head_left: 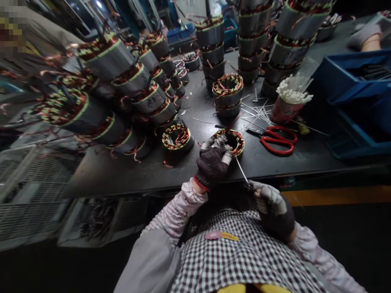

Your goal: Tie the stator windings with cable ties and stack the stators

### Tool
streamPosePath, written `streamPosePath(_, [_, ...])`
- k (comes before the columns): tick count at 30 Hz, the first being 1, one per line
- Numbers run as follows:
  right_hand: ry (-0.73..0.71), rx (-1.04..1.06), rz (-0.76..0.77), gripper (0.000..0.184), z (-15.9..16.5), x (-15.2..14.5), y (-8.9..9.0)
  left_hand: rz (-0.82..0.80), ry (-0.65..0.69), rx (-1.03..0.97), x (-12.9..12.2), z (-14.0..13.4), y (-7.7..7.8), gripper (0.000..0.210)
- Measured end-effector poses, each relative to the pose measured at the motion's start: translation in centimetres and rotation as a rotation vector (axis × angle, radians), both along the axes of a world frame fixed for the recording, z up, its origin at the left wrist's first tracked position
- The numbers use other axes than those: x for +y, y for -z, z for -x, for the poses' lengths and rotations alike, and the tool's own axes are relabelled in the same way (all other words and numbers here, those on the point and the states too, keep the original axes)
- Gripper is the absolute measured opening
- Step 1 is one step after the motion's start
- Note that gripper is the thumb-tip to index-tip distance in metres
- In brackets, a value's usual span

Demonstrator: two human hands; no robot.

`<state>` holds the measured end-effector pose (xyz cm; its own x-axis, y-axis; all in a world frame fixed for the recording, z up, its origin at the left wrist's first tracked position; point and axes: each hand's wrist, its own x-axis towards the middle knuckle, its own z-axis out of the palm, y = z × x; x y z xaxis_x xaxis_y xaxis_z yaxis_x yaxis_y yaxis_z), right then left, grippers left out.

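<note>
A wound motor stator [240,148], with copper windings and a pale green edge, lies near the front of the bench. My left hand [215,156], in a dark glove with taped fingertips, is closed on its left rim and covers part of the windings. From the stator's front, a thin white strip [242,169] runs taut down to my right hand [270,201]. Gloved and taped too, that hand is pinched on the strip's lower end just off the bench edge. Something small and dark shows at its fingertips; I cannot make it out.
Red-handled scissors [278,140] lie right of the stator, near loose white strips [259,113] and a red cup [285,110] of them. Another stator [177,138] sits left. Stator stacks [149,97] rise behind. Blue bins [360,81] stand right; another person's gloved hand [365,36] is beyond.
</note>
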<state>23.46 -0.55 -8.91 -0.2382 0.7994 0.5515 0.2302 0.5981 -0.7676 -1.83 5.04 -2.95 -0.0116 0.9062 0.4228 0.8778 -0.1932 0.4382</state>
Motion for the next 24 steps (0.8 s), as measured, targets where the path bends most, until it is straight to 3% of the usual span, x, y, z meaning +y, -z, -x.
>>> streamPosePath(2, [-0.047,0.009,-0.150,0.025,1.0,1.8,-0.9,0.004,-0.050,-0.024,0.1,-0.4,-0.1,0.027])
streamPosePath(4, [-0.031,0.007,-0.155,0.021,2.2,3.6,-2.2,0.011,-0.075,-0.116,0.2,-0.8,0.0,0.025])
streamPosePath(7, [-0.008,0.037,0.089,0.010,3.5,5.5,-4.2,0.022,-0.037,-0.297,0.2,-0.9,0.3,0.019])
streamPosePath(10, [-0.075,0.103,0.355,0.018,4.1,6.4,-5.9,0.000,0.046,-0.316,0.1,-0.7,0.3,0.007])
streamPosePath(12, [-0.105,0.094,0.408,0.021,4.3,6.8,-6.7,-0.028,0.072,-0.291,0.1,-0.4,0.1,0.006])
streamPosePath(18, [-0.036,-0.063,0.208,0.022,5.2,8.5,-7.0,-0.059,0.090,-0.296,0.0,-0.4,-0.3,0.012])
streamPosePath(24, [0.006,-0.102,0.190,0.020,5.0,8.2,-7.0,-0.033,0.114,-0.307,-0.1,-0.4,-0.7,0.009])
